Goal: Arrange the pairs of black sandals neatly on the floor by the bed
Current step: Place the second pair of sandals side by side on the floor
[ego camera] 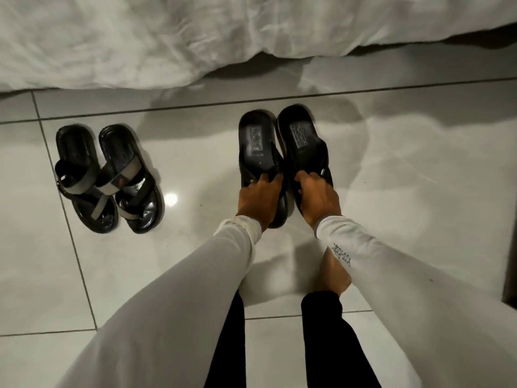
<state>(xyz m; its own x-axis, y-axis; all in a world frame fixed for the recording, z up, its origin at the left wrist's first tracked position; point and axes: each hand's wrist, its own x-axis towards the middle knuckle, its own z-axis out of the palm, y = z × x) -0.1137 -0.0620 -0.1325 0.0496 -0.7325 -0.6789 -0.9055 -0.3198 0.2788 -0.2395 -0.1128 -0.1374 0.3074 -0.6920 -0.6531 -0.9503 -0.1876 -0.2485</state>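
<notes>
Two plain black sandals lie side by side at the centre right of the floor, heels pointing to the bed. My left hand (258, 198) grips the strap of the left one (257, 141). My right hand (317, 197) grips the strap of the right one (302, 135). The two sandals touch along their inner edges. A second pair stands to the left, apart from my hands: a black sandal with grey straps (81, 177) and its mate (131, 177), close together and slightly angled.
White bedding (167, 37) hangs down to the glossy grey tiled floor (419, 163) along the top. My bare foot (333, 273) and dark trouser legs are below my hands. A dark edge (510, 275) stands at the far right.
</notes>
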